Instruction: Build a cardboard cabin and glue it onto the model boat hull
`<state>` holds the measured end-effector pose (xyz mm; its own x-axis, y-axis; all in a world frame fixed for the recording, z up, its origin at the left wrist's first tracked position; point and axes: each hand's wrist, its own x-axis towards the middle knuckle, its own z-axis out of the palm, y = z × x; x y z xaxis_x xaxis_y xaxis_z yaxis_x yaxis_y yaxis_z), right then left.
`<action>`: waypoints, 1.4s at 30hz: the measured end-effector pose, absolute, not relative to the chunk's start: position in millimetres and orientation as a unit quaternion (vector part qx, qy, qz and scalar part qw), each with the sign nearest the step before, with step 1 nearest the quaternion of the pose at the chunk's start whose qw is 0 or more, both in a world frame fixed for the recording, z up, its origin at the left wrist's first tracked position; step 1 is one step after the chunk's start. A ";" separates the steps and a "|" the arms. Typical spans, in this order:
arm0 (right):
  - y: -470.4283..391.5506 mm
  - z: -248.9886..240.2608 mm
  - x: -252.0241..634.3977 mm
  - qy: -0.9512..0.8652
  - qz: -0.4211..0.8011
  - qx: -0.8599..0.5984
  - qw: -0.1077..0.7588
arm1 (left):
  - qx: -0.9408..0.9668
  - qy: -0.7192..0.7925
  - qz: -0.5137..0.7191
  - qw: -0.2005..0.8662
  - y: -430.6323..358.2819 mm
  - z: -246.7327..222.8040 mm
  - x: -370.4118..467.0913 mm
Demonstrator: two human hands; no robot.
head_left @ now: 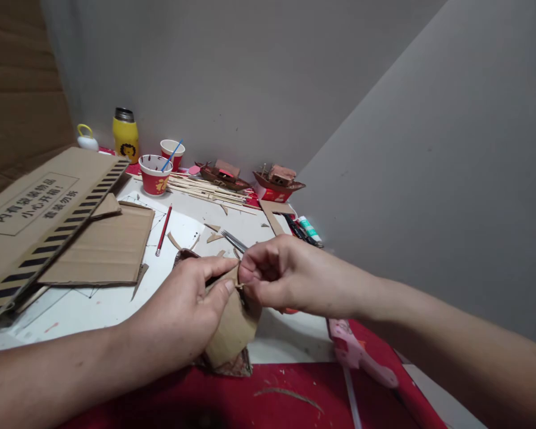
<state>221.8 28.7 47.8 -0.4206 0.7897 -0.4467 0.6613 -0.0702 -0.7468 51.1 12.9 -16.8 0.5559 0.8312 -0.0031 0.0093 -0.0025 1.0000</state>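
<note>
A curved piece of brown cardboard point(233, 330) is held near the front edge of the table, with my left hand point(183, 307) gripping it between thumb and fingers. Darker, painted cardboard point(239, 364) shows below it, partly hidden. My right hand point(281, 274) pinches the piece's upper right edge, where a small torn strip point(240, 286) sticks out by the fingertips. Just beyond my hands lies a silvery metal tool point(234, 241), its near end hidden by the right hand. Cardboard scraps point(214, 237) are scattered around it.
Large cardboard sheets point(93, 250) lie at left, beside a red pencil point(164, 229). Behind are paper cups point(155, 176), a yellow bottle point(125, 134), thin wooden sticks point(205, 193) and two model boats point(279, 179). A pink glue gun point(361, 354) rests at right, near tubes point(309, 229).
</note>
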 end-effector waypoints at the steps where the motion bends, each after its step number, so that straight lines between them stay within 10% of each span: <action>1: 31.6 47.2 222.8 -0.658 0.527 -0.535 0.062 | 0.620 0.334 0.325 0.632 13.0 -17.2 51.4; 10: 15.4 63.8 244.5 -0.618 0.607 -0.498 0.024 | 0.542 0.381 0.339 0.668 23.2 -25.2 52.5; 15: 2.3 54.3 263.5 -0.793 0.364 -0.483 -0.074 | 0.530 0.398 0.353 0.660 25.8 -23.8 51.8; 21: 1.8 34.9 272.5 -0.836 0.151 -0.520 0.094 | 0.491 0.410 0.349 0.684 25.1 -18.9 50.2; 27: 13.0 -7.5 301.7 -0.799 0.031 -0.587 -0.129 | 0.447 0.386 0.326 0.738 28.7 -15.7 46.5; 42: 37.0 -22.9 318.2 -0.753 0.037 -0.630 -0.184 | 0.416 0.342 0.378 0.753 22.6 -14.0 46.0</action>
